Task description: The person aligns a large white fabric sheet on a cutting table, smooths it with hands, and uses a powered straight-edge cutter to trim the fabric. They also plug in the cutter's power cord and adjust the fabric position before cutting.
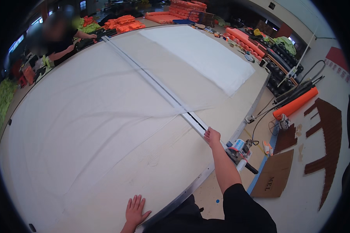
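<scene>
My left hand [135, 210] lies flat on the large pale table [155, 171] near its front edge, fingers spread, holding nothing. With curled fingers, my right hand [212, 136] grips the near part of a long metal rail [159, 87] that crosses the table. A thin, see-through white sheet [85, 105] runs under or against the rail and spreads in wrinkles over the table's left side. Just beyond my right wrist, at the rail's near end, sits a motorised cutting machine [239, 149] with a black handle. Part of it is hidden by my forearm.
Another person [58, 39] stands at the far left, one hand by the rail's far end. A white sheet stack [202, 54] lies at the far right of the table. Orange fabric rolls [247, 40], an orange roll [297, 103] and flat cardboard [273, 174] are beyond the right edge.
</scene>
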The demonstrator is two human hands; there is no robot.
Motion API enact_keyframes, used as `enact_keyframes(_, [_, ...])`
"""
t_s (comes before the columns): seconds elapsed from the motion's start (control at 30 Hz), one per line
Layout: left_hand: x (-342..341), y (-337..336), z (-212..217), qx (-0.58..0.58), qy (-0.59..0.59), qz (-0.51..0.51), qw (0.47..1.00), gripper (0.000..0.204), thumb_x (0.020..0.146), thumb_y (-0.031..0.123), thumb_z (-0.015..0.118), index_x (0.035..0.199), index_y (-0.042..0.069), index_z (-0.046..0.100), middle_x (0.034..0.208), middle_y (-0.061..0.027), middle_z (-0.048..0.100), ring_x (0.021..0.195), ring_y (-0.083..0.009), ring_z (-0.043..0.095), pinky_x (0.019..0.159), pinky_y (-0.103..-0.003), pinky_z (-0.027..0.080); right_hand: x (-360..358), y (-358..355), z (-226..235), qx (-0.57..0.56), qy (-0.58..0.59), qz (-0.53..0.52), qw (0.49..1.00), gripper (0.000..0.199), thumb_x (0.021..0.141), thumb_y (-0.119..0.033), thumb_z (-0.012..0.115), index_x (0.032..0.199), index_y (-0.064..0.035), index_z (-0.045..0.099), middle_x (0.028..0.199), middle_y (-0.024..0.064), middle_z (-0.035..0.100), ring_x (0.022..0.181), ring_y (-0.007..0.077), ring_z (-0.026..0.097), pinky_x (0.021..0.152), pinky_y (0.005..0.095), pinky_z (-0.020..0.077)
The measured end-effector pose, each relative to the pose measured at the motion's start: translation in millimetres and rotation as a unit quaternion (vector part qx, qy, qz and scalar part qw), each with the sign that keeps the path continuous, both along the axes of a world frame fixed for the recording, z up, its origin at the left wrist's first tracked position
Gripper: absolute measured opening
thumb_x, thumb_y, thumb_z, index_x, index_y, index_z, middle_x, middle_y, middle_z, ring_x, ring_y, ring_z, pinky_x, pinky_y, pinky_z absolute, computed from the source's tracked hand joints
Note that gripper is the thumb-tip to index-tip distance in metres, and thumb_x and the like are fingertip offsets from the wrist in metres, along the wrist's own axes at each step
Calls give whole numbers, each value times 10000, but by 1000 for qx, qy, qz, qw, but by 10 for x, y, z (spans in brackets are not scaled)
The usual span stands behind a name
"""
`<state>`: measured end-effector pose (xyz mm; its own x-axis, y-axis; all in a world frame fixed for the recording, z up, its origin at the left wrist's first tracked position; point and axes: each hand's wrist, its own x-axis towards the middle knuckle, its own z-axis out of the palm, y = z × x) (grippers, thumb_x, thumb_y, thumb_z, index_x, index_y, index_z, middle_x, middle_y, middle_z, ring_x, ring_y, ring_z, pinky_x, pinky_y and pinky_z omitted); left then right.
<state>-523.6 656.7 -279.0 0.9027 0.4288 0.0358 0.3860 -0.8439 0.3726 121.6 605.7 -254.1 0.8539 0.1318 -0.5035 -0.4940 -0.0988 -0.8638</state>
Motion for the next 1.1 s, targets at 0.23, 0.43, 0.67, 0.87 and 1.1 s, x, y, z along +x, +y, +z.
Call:
enact_keyframes(0.23, [1212, -81, 492, -54, -75, 317, 944, 303, 873, 118, 759, 1162, 58, 692, 1225, -152, 668, 1153, -331, 630, 979, -491, 513, 1559, 1306, -370, 7, 222, -8, 975, 484, 996, -350, 701, 1301, 4, 575, 1163, 156, 693, 996, 278, 706, 851, 406, 635])
enact_keyframes(0.43, [2919, 633, 488, -402, -272, 494, 722, 270, 1030, 220, 694, 1159, -16, 726, 984, -87, 766, 843, -141, 720, 786, -300, 583, 2215, 1710, -324, 304, 210, 74, 926, 367, 932, -177, 627, 1262, -45, 535, 1303, 161, 614, 1203, 340, 593, 1084, 528, 493])
enact_keyframes(0.67, [4178, 1358, 560, -755, -375, 457, 285, 792, 1061, 545, 561, 1551, -38, 340, 1530, -264, 483, 1380, -374, 549, 1159, -500, 482, 2600, 1466, 108, 308, 154, 238, 908, 176, 1021, -221, 652, 1127, -81, 643, 1194, 62, 718, 1088, 221, 691, 872, 370, 561])
enact_keyframes(0.87, [4393, 1411, 49, -673, -527, 478, 201, 563, 1028, 457, 671, 1351, 17, 533, 1368, -186, 618, 1270, -287, 621, 1074, -445, 530, 3215, 1159, 186, 232, 5, 230, 945, 153, 1003, -189, 733, 942, -116, 613, 960, 12, 651, 954, 157, 648, 876, 352, 561])
enact_keyframes(1.1, [4245, 1154, 291, -584, -517, 573, 251, 352, 1034, 322, 697, 1265, 67, 626, 1230, -75, 711, 1112, -182, 694, 933, -353, 582, 3412, 1205, -82, 81, -123, 112, 983, 332, 916, -149, 832, 1168, -80, 626, 952, 20, 661, 666, 69, 497, 541, 220, 372])
